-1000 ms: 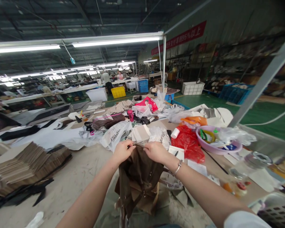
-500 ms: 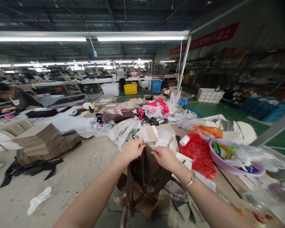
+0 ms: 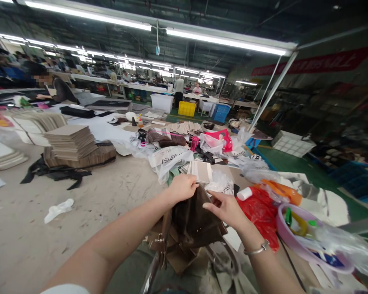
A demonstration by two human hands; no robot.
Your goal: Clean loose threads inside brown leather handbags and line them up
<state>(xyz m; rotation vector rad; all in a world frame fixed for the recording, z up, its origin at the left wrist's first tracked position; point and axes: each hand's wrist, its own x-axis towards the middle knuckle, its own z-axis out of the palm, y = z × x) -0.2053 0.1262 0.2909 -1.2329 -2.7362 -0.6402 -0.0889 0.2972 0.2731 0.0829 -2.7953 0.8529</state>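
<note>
A dark brown handbag (image 3: 193, 216) with strap handles and metal fittings hangs below my hands at the table's near edge. My left hand (image 3: 184, 188) is closed in a pinch on its upper edge. My right hand (image 3: 227, 207) sits just right of that edge, thumb and forefinger apart with nothing seen between them; whether a fingertip touches the bag I cannot tell. Beyond the bag, a small stack of pale cards (image 3: 200, 171) lies close to my left fingers. The bag's inside and lower part are partly hidden.
Stacked beige panels (image 3: 69, 141) stand on the left. Clear plastic bags (image 3: 170, 159), a red plastic bag (image 3: 257, 208) and a lilac basin (image 3: 282, 228) crowd the middle and right. A white scrap (image 3: 59, 210) lies at left. A co-worker (image 3: 61, 90) leans over the table further off.
The view has turned left and tilted. My right thumb and forefinger have come apart from their pinch at the bag's edge. My left hand keeps its hold.
</note>
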